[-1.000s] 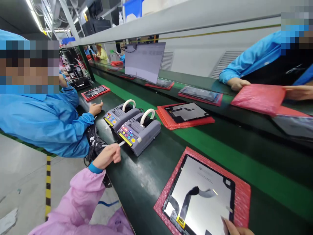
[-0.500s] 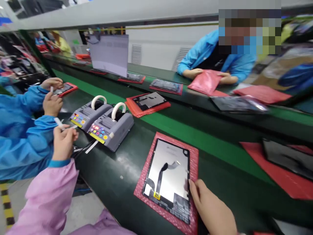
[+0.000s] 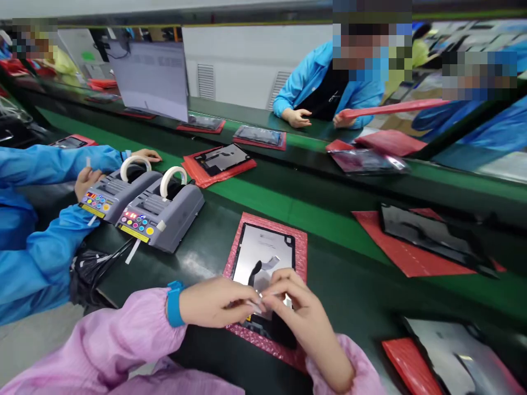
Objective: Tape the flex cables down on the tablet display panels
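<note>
A tablet panel (image 3: 265,249) lies silver back up on a red bubble-wrap mat (image 3: 298,241) on the dark green conveyor. My left hand (image 3: 214,302) and my right hand (image 3: 298,310), both in pink sleeves, meet over the panel's near end. Their fingertips pinch together on a small white strip of tape (image 3: 258,300) held between them. A black flex cable (image 3: 255,270) curls across the panel just beyond my fingers. Two grey tape dispensers (image 3: 160,211) with white tape rolls stand to the left.
A person in a blue coat (image 3: 37,241) works at my left beside the dispensers. Other people in blue sit across the belt (image 3: 325,88) with red bags. More panels on red mats (image 3: 415,241) lie right and beyond. A grey screen (image 3: 150,77) stands at the back.
My left hand came away from the dispenser with a tape strip and moved right to the panel. My right hand rose from the panel's edge to meet it. The view swung right.
</note>
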Demonstrator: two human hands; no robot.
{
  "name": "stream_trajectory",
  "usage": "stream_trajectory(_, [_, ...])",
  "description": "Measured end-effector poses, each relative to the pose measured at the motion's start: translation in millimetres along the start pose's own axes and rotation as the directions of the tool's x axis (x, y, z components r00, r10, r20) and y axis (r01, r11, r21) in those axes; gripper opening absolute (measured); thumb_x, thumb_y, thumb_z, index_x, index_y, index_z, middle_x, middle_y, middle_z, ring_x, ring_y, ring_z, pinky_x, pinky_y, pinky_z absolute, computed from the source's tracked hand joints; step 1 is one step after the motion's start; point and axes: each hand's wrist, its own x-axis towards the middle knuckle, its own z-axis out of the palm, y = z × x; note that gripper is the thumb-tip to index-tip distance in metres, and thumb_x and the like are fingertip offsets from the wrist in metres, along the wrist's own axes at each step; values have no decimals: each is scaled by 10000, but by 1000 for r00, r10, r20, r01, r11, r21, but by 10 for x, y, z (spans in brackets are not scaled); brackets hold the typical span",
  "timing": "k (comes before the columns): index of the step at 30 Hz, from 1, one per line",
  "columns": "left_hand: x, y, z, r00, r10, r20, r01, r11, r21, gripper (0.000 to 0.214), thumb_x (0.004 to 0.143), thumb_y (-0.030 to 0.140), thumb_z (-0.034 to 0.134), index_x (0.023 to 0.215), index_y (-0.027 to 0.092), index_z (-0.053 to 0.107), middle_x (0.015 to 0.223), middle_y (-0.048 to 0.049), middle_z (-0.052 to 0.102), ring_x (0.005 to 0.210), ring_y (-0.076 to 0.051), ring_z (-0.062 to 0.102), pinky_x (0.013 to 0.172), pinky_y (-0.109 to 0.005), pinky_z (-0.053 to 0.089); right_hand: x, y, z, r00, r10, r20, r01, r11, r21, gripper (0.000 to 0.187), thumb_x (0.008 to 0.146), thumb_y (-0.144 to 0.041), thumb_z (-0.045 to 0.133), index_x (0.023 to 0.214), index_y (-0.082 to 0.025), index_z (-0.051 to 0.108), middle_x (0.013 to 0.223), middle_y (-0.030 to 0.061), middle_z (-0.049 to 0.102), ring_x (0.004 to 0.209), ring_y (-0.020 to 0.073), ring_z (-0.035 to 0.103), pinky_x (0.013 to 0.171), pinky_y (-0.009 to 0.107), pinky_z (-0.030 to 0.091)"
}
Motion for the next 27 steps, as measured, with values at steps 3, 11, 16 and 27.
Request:
stream_trajectory(3, [102,-85,50,988,21,-152,-1,991,132,406,982,269,456,1384,239,502,935,-46,698,845,-186,633,828,-310,489,36,40,-191,966,42,-254,-30,998,53,298,815,-484,702,693,-212,687,895,47,553,858,181,561,761,291,467])
stream_trajectory(11, [324,-363,143,919,253,-301,72,646,760,301,889,294,632,1182,355,658,1439,-67,469,1289,-384,339,1042,-639,272,133,197,-380,902,123,-415,-76,989,128,289,787,-484,722,733,-207,662,1047,78,560,1016,222,548,861,335,475])
stream_trajectory(16, [272,-485,125,913,237,-333,156,552,819,259,879,350,651,1134,318,682,1442,-53,491,1278,-381,353,1061,-639,220,139,338,-327,924,143,-355,-130,990,61,317,790,-516,705,729,-207,668,1044,85,555,985,221,544,757,310,477])
stream_trajectory(27, [223,-713,15,938,163,-306,135,641,755,346,936,383,559,1271,444,619,1509,-38,397,1290,-382,327,1048,-641,251,182,420,-204,981,140,-133,-166,964,-210,304,803,-524,677,727,-233,721,1045,79,592,1047,262,544,975,457,389])
